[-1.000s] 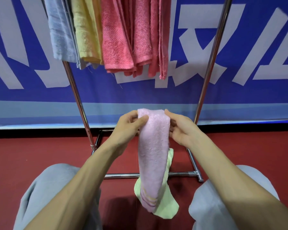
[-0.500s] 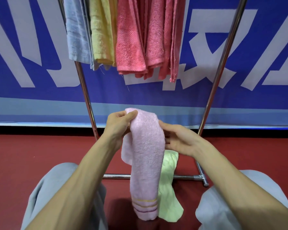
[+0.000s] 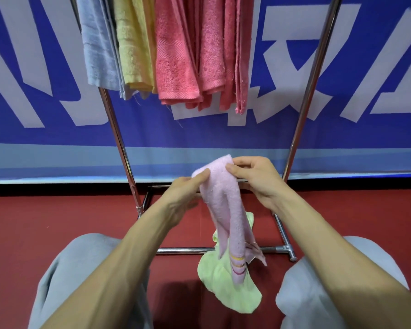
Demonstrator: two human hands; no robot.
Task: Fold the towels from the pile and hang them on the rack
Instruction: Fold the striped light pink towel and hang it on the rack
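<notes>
A red floor (image 3: 57,217) fills the lower half of the frame; behind it, a blue banner with large white characters (image 3: 294,129) spans the upper half. A chrome towel rack (image 3: 305,96) stands before the banner, and at the upper centre it carries a light blue towel (image 3: 97,48), a yellow towel (image 3: 131,48) and several coral-pink towels (image 3: 183,55), all folded over a bar out of view.

At frame centre you hold the pale pink towel (image 3: 226,210), folded into a narrow strip that hangs down toward your knees. Your left hand (image 3: 183,195) pinches its upper left edge between thumb and fingers; your right hand (image 3: 254,179) grips the top fold from the right. The two hands sit near each other, both closed on the cloth. Behind the strip's striped lower end, a light green towel (image 3: 226,288) lies crumpled on the floor against the rack's base bar (image 3: 183,251).

Expect the terry cloth to be light, limp and non-slippery; it likely sags wherever unsupported, and loose layers may splay at the lower end. Take hold at the top fold, pinching all layers together.
</notes>
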